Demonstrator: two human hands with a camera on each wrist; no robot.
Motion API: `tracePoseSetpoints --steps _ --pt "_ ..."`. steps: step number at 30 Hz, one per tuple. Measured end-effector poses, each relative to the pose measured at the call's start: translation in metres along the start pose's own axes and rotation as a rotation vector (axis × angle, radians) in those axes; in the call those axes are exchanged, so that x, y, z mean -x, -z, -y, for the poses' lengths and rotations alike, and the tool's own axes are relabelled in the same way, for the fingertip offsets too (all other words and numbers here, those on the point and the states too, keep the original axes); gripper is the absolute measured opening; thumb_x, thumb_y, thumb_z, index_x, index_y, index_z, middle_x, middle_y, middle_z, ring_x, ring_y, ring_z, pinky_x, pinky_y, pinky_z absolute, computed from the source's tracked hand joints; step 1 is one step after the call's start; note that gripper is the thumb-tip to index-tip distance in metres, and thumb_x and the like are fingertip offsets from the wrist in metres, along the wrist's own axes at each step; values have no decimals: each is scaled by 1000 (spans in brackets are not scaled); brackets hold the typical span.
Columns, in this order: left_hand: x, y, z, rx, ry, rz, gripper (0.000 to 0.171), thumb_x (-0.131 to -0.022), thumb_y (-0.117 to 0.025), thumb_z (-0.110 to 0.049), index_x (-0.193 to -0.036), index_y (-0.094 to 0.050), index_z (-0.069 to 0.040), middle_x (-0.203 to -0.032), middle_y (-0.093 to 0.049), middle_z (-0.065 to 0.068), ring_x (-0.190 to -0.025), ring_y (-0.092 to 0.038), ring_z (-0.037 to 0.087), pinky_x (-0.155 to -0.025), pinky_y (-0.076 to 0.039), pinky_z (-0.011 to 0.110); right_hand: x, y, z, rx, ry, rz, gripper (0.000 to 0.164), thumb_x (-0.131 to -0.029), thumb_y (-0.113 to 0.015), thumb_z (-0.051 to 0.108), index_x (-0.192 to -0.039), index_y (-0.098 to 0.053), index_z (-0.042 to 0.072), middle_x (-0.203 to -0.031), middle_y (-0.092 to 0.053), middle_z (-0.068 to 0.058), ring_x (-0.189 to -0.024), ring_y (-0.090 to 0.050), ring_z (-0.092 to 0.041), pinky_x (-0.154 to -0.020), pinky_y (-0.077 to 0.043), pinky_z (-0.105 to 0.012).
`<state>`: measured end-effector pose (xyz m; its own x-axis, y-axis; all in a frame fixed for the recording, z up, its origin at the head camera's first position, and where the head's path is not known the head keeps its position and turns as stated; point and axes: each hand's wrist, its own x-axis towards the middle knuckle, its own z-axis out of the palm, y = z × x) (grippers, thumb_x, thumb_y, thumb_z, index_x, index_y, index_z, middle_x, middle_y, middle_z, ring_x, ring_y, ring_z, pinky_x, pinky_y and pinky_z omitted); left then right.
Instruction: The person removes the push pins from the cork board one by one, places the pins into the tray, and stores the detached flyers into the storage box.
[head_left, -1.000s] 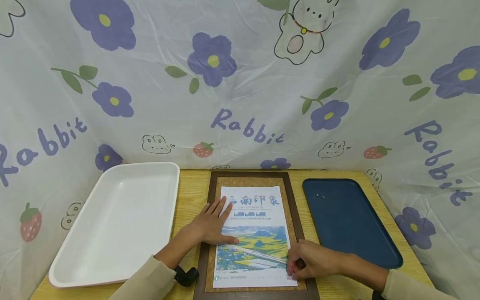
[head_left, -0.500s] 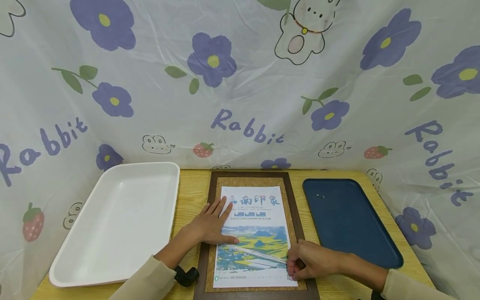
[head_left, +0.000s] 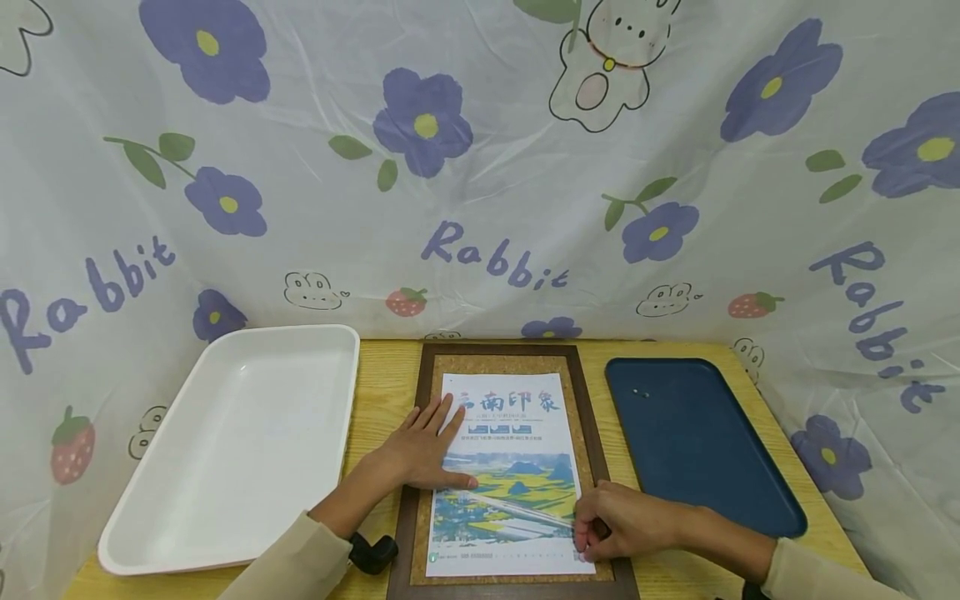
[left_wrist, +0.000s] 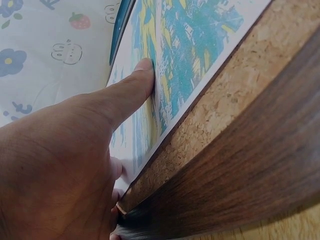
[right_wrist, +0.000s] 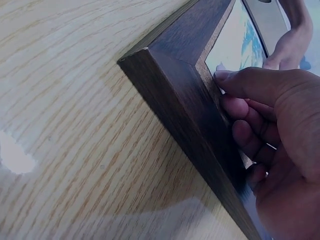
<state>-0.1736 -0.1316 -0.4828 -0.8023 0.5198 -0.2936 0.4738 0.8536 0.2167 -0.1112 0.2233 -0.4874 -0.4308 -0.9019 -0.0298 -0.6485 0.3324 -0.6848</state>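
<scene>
Left hand [head_left: 431, 450]: spread flat over the left edge of the sheet [head_left: 513, 479], thumb laid across its landscape, pressing rather than clutching; placed as it was a second ago.
Right hand [head_left: 618, 521]: fingers curled at the sheet's lower right corner, likewise unmoved; whether they pinch paper or something small cannot be told.
Change: none visible across the past second; the sheet, judging by that, is being kept steady.
Sheet: on the board [head_left: 587, 417], inside its brown rim, with cork [head_left: 498, 364] showing around it; white paper, blue characters along the top edge, blue, green and yellow fields below; a pale streak slants from left thumb toward right hand, crease or glare unclear.
Table [head_left: 390, 375]: the board's top edge lies near its far edge; a white tray [head_left: 247, 433] sits at left; a blue tray [head_left: 697, 442] sits at right, small shiny bits [head_left: 636, 391] near that tray's far left corner.
</scene>
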Motion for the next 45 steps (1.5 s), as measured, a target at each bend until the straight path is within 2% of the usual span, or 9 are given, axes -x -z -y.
tracePoseSetpoints --steps 9,15,26,29,31,34,36,41,45 --pt "1 1 0 -4 -2 -1 115 -91 -62 -78 -171 -17 -9 -177 -4 19 -164 -6 38 -130 -14 58 -1 3 0 3 53 21 5 -99 -78 19 -95 -77 21 -84 -70 10 -74 -58 13 -88 -48 -28" --pt "2 2 0 -4 -1 -4 115 -91 -62 -78 -171 -17 -9 -177 -4 19 -164 -6 38 -130 -14 59 -3 3 0 15 49 34 7 -100 -77 20 -93 -76 22 -82 -69 11 -73 -54 14 -82 -43 -19" --pt "0 -1 4 10 -24 -8 118 -90 -59 -82 -171 -16 -8 -177 -4 21 -164 -5 40 -130 -13 60 -2 3 4 -21 -13 74 9 -101 -76 23 -91 -77 23 -77 -68 13 -67 -54 13 -93 -43 -31" --pt "1 -3 5 17 -37 -15 122 -88 -57 -86 -171 -16 -7 -177 -4 22 -164 -5 41 -130 -13 61 -1 3 4 -57 -31 86 9 -102 -74 22 -93 -77 22 -77 -68 12 -67 -54 13 -100 -46 -37" --pt "1 -3 5 17 -39 -12 122 -89 -56 -86 -171 -14 -7 -177 -2 21 -164 -4 41 -130 -11 61 1 3 4 -123 -36 93 9 -103 -73 19 -95 -76 19 -78 -69 8 -67 -54 12 -96 -53 -34" --pt "1 -2 4 26 -34 -13 120 -89 -59 -83 -171 -16 -6 -177 -3 21 -164 -5 40 -130 -12 61 2 4 3 -240 -42 102 8 -104 -71 14 -97 -75 13 -77 -68 -1 -66 -52 11 -76 -56 -20" --pt "0 -4 5 17 -28 -6 120 -90 -58 -83 -171 -14 -7 -177 -2 20 -164 -3 40 -130 -12 61 2 4 2 -328 -49 104 8 -103 -70 10 -98 -75 9 -79 -69 -7 -66 -52 10 -60 -50 -14" --pt "-6 -11 9 -14 -20 -15 118 -90 -57 -83 -172 -13 -10 -178 0 17 -164 -1 38 -130 -13 60 5 5 1 -416 -77 79 9 -103 -69 9 -100 -76 5 -86 -71 -6 -67 -52 7 -59 -46 -12" --pt "-6 -13 10 -8 -26 -28 119 -89 -57 -85 -172 -14 -10 -178 -1 17 -164 -3 37 -130 -13 59 5 7 -1 -424 -84 45 9 -103 -69 9 -99 -77 5 -86 -72 -7 -68 -51 7 -61 -44 -12"
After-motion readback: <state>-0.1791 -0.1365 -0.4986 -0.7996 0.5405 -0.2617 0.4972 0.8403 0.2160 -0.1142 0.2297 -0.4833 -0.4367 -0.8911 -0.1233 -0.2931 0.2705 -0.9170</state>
